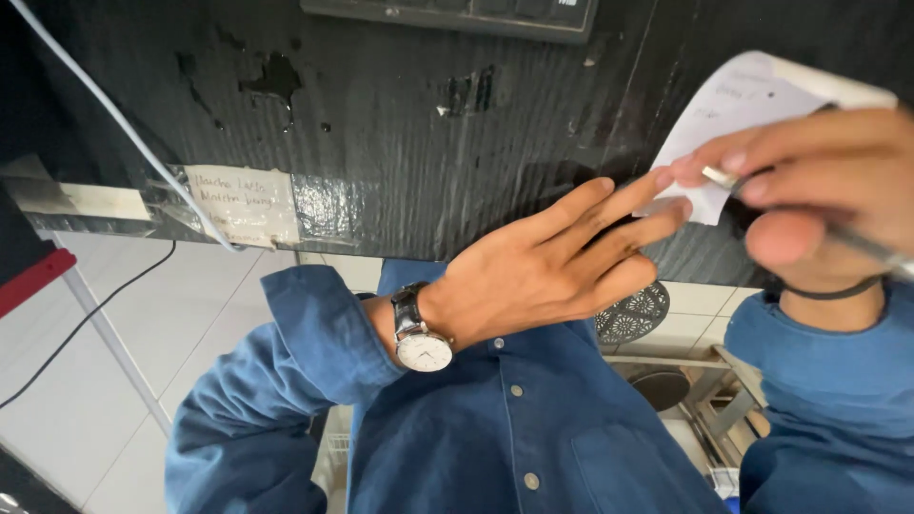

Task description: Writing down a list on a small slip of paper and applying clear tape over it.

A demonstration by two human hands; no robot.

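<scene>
My left hand point(562, 262), with a wristwatch point(419, 343) on a dark strap, reaches across the black desk point(400, 143). Its fingers are stretched out flat, and the fingertips touch the lower edge of a white paper slip point(724, 114) with handwriting on it. My right hand point(828, 181) is close to the camera and blurred at the right edge. It is shut on a thin silvery pen point(857, 243), whose tip lies by the paper. I cannot tell whether the paper lies on the desk or is lifted off it.
A dark keyboard point(457, 14) lies at the far edge of the desk. A handwritten note point(243, 205) is taped to the desk's near edge, and a white cable point(114, 119) runs across the left side. Below are my blue shirt point(495, 428), a tiled floor and a round perforated object point(633, 314).
</scene>
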